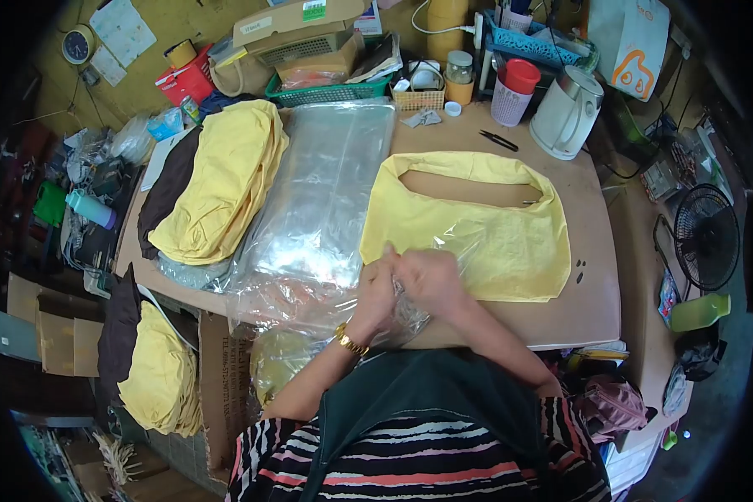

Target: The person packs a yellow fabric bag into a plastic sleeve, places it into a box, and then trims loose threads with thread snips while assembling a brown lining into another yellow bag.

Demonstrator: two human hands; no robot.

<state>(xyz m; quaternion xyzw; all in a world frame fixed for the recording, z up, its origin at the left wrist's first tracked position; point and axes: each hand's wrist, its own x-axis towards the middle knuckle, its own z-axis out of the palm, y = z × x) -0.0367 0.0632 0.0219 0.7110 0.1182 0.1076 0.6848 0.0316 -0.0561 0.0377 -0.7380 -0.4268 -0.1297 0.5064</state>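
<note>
A yellow cloth bag (510,247) lies flat on the table, its handle opening toward the back. Over its near left edge, my left hand (378,289) and my right hand (429,278) are close together, fingers closed on a crumpled clear plastic bag (406,314). Part of the plastic spreads over the yellow cloth. To the left lies a stack of clear plastic bags (326,184). Further left, folded yellow cloth (226,180) is piled beside dark brown cloth (169,188).
Black snips (499,140), a kettle (566,113), a pink cup holder (510,100) and a green basket (330,90) stand or lie along the back. Another yellow cloth pile (157,376) is at the lower left. A fan (706,236) is at the right.
</note>
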